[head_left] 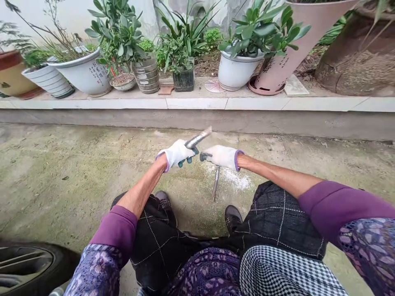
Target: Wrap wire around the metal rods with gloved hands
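My left hand (179, 153), in a white knit glove with dark-coated fingers, is wrapped around a short rod-like tool (195, 142). The tool has a ribbed, silvery shaft and a pale, blurred far end, slanting up to the right. Just right of it, my right hand (220, 156), gloved alike, has its fingers curled. A slim greyish metal rod (215, 185) shows below this hand, running down toward my feet. Whether my right hand grips it or merely passes over it is unclear. White powder (237, 180) lies scattered on the concrete beside the rod.
Potted plants, including one in a white pot (237, 70) and one in a tall pink pot (277, 61), line a tiled ledge (197, 103) ahead. My shoes (233, 218) flank the work spot. A wheel (31, 267) is at lower left; checked cloth (286, 271) covers my lap.
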`<state>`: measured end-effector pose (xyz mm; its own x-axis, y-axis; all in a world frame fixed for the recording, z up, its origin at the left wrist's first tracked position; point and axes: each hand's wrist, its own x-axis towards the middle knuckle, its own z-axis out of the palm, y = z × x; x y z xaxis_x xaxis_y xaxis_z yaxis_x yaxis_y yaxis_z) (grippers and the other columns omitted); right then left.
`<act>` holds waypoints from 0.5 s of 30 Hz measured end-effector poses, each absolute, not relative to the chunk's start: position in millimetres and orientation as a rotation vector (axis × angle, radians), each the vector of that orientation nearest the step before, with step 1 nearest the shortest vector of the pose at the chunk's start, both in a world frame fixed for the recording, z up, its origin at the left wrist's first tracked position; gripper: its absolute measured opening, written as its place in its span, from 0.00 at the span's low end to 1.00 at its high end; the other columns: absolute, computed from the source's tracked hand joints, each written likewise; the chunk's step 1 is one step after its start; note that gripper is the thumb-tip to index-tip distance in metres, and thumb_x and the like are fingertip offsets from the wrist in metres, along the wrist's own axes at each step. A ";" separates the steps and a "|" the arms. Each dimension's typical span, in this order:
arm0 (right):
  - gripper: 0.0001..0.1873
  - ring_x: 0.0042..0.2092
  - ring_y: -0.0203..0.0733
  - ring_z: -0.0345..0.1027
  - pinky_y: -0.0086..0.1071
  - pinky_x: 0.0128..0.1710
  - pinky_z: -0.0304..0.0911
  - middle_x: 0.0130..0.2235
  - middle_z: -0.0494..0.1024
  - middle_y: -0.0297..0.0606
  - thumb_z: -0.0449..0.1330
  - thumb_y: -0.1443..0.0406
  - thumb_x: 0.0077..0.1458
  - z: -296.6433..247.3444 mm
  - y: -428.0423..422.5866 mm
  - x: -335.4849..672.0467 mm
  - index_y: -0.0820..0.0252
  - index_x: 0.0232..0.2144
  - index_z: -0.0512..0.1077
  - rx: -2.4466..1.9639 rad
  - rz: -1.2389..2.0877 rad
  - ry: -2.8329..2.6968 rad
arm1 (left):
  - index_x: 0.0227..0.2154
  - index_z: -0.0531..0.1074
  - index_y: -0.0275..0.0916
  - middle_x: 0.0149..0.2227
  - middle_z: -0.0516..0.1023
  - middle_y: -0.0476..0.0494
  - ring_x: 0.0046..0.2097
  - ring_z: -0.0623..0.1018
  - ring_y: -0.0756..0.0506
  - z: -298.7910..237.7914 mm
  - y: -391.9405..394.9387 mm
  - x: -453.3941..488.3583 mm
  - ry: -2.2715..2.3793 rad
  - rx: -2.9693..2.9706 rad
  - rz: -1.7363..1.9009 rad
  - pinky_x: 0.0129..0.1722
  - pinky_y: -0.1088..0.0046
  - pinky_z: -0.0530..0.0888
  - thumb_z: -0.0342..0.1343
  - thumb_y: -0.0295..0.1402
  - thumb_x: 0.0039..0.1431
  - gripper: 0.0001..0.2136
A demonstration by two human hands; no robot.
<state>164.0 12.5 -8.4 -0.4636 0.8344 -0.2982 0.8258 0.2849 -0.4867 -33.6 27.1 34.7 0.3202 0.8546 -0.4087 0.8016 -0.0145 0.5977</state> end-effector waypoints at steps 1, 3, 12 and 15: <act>0.16 0.30 0.35 0.66 0.27 0.31 0.58 0.35 0.81 0.35 0.53 0.67 0.60 -5.8 6.3 160.3 0.57 0.42 0.80 -1.555 1.001 -2.481 | 0.43 0.78 0.33 0.27 0.80 0.44 0.24 0.76 0.50 31.6 28.9 -32.2 1.498 1.838 0.068 0.25 0.77 0.72 0.56 0.36 0.64 0.12; 0.16 0.29 0.35 0.64 0.27 0.29 0.58 0.33 0.79 0.34 0.53 0.67 0.59 2.1 -3.1 154.9 0.58 0.41 0.80 -1.480 1.122 -2.402 | 0.44 0.78 0.34 0.29 0.81 0.41 0.27 0.78 0.47 24.2 33.5 -28.3 1.538 1.943 0.012 0.29 0.74 0.74 0.55 0.34 0.63 0.12; 0.13 0.27 0.34 0.60 0.31 0.28 0.50 0.28 0.75 0.33 0.55 0.63 0.60 38.8 3.1 159.9 0.59 0.36 0.80 -1.700 0.710 -2.464 | 0.45 0.78 0.33 0.40 0.81 0.27 0.49 0.81 0.33 11.9 27.8 -21.7 1.655 2.528 -0.374 0.49 0.58 0.75 0.51 0.25 0.62 0.14; 0.12 0.29 0.35 0.62 0.31 0.29 0.50 0.30 0.78 0.34 0.56 0.63 0.60 35.6 15.1 164.6 0.58 0.36 0.80 -1.747 0.589 -2.497 | 0.42 0.79 0.31 0.40 0.81 0.26 0.50 0.81 0.33 17.5 19.0 -20.6 1.553 2.476 -0.326 0.50 0.61 0.74 0.59 0.28 0.57 0.11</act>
<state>164.6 15.1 35.6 -0.3656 0.9126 -0.1832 0.8982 0.2943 -0.3266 -20.6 19.0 17.5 0.4235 0.8581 -0.2903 0.9024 -0.4278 0.0518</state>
